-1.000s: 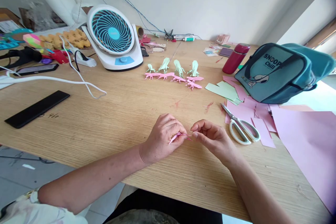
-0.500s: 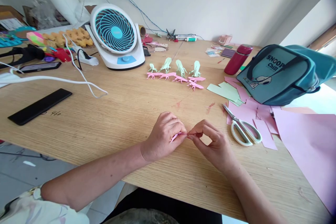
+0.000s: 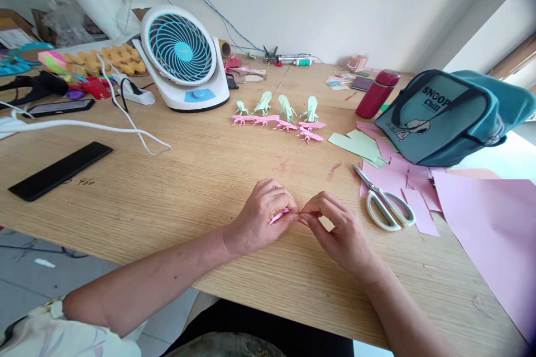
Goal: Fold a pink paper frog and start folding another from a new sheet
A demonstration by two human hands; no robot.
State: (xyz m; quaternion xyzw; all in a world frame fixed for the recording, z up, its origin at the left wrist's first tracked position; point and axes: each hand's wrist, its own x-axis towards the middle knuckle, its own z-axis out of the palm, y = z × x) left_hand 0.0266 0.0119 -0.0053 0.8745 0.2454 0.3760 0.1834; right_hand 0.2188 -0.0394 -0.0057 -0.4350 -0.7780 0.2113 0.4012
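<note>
A: Start with the hands. Pose?

B: Forearms come in from the near side and converge. Left hand [image 3: 260,216] back-up, wrist low, fingers curled over. Right hand [image 3: 341,228] turned thumb side up, finger and thumb bent into a ring with a gap inside. Fingertips of the two nearly meet.

A: Grip?

B: Left grasps a folded pink paper piece [image 3: 280,216], thumb against curled fingers. Right pinches its thin end between thumb and forefinger. Exact contact too small to make out.

A: Where does the piece sit?

B: Mostly inside the left grasp, its tip bridging to the right fingertips; above the near part of the desk [image 3: 188,195]. Middle hidden by fingers.

A: Axis?

B: Roughly crosswise, left to right. Broader end shows on the left, dipping slightly toward the wearer; narrow end points right.

A: Moving outward?

B: Scissors [image 3: 379,191] right of the right hand, blades pointing away and left, handles nearer. Pink paper pieces [image 3: 389,175] under and around them, green paper pieces [image 3: 355,145] just beyond.

A: Ahead?

B: Pink paper figures [image 3: 268,120] in a loose row, long bodies lying crosswise. Green paper figures [image 3: 286,107] behind, more upright.

A: Edges?

B: Red flask [image 3: 377,95] and teal bag [image 3: 435,117] far right; fan [image 3: 183,51] far left.
</note>
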